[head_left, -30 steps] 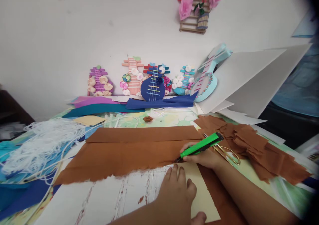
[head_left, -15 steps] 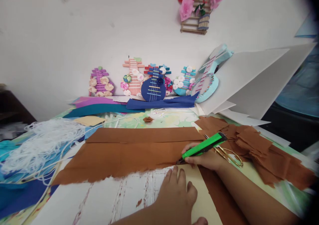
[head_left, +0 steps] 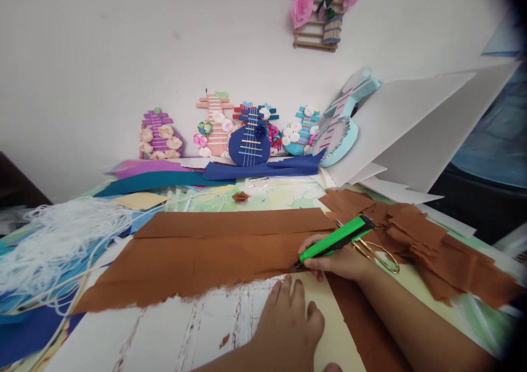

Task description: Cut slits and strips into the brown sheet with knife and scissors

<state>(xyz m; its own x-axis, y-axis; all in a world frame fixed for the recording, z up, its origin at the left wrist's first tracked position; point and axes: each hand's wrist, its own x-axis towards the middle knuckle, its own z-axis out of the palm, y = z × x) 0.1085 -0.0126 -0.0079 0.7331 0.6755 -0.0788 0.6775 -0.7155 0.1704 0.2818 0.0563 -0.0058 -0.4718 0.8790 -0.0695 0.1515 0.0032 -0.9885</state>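
The right hand [head_left: 335, 259] still clenches the green knife [head_left: 335, 238], its tip barely moved, biting the brown paper [head_left: 197, 257] just left of the grip. The left hand [head_left: 288, 328], flat and open, presses the cream card [head_left: 329, 328] below, so the cut has hardly advanced.

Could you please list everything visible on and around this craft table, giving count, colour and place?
brown paper sheet: one, brown, long, across table centre
brown paper pieces: a pile, brown, right side
cream template card: one, cream, under the left hand
utility knife: one, green, tip at the brown sheet's edge
scissors: one pair, gold handles, behind the knife
white cord: a tangle, white, left side
blue paper: one strip, dark blue, table back
miniature guitars: five, purple, peach, navy, two light blue, against the wall
white boards: several, white, leaning right
wall ornament: one, wooden slats with pink flowers, top
left hand: pressing flat on the card
right hand: gripping the knife
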